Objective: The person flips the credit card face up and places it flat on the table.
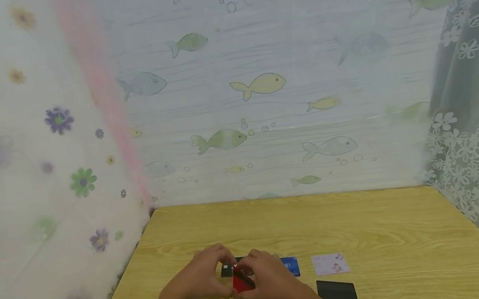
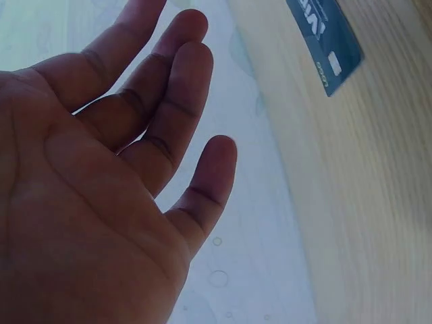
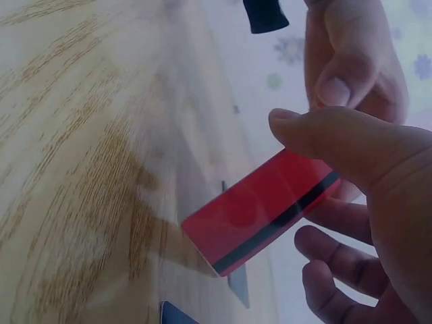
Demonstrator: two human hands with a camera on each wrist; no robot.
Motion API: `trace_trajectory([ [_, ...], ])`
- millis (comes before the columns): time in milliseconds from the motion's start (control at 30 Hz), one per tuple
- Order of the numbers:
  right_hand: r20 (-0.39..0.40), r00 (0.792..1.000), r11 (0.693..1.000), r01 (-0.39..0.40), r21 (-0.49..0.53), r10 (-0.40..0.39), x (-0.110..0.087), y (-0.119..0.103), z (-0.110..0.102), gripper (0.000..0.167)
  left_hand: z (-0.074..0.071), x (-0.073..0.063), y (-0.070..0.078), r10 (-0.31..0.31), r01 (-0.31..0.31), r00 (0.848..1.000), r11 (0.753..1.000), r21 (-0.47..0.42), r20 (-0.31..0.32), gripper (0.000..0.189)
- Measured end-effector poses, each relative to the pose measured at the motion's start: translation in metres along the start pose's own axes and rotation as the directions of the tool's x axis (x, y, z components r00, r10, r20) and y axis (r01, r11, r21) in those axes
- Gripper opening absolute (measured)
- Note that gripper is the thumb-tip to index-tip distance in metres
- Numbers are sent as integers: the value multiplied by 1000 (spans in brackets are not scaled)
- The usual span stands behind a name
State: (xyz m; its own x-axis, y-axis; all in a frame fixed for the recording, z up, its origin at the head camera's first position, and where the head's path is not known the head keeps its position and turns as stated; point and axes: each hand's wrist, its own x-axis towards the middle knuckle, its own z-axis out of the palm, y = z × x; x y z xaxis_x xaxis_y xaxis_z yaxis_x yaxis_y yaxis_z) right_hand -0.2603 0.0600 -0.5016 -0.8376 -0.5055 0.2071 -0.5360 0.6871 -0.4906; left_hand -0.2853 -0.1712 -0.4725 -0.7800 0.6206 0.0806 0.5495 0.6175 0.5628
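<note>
Over the table, both hands hold a red card (image 1: 243,283) with a black stripe. The right hand (image 1: 271,278) pinches one end of the card between thumb and fingers. In the right wrist view, the red card (image 3: 260,212) slants down from under the right thumb (image 3: 337,138). My left hand (image 1: 198,277) meets the card at its left side, thumb low and index finger high. Its other fingers (image 2: 189,101) extend loosely in the left wrist view, where the left thumb is hidden. Behind the hands lies a dark card (image 1: 227,270), partly covered.
A blue card (image 1: 292,266) sticks out beyond the right hand. Farther right, a pale card with pink print (image 1: 330,263) and a black card (image 1: 337,293) rest on the wood-grain table (image 1: 403,233). Printed fish sheeting (image 1: 270,165) rises at the table's far edge.
</note>
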Motion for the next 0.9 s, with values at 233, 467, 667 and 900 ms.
trace_trajectory([
  [233,-31,999,997,29,66,-27,3,5,0,50,5,-2,-11,1,-1,1000,997,-72,12,64],
  [467,-61,997,967,67,247,-54,1,3,-3,53,11,-3,-13,-14,17,999,995,-100,34,69],
  [667,-62,997,923,73,377,-53,1,2,-3,51,15,-1,-16,-20,23,999,998,-62,44,68],
  [900,-34,998,898,67,435,-58,0,5,-1,50,16,1,-18,5,-4,999,1000,-24,47,55],
])
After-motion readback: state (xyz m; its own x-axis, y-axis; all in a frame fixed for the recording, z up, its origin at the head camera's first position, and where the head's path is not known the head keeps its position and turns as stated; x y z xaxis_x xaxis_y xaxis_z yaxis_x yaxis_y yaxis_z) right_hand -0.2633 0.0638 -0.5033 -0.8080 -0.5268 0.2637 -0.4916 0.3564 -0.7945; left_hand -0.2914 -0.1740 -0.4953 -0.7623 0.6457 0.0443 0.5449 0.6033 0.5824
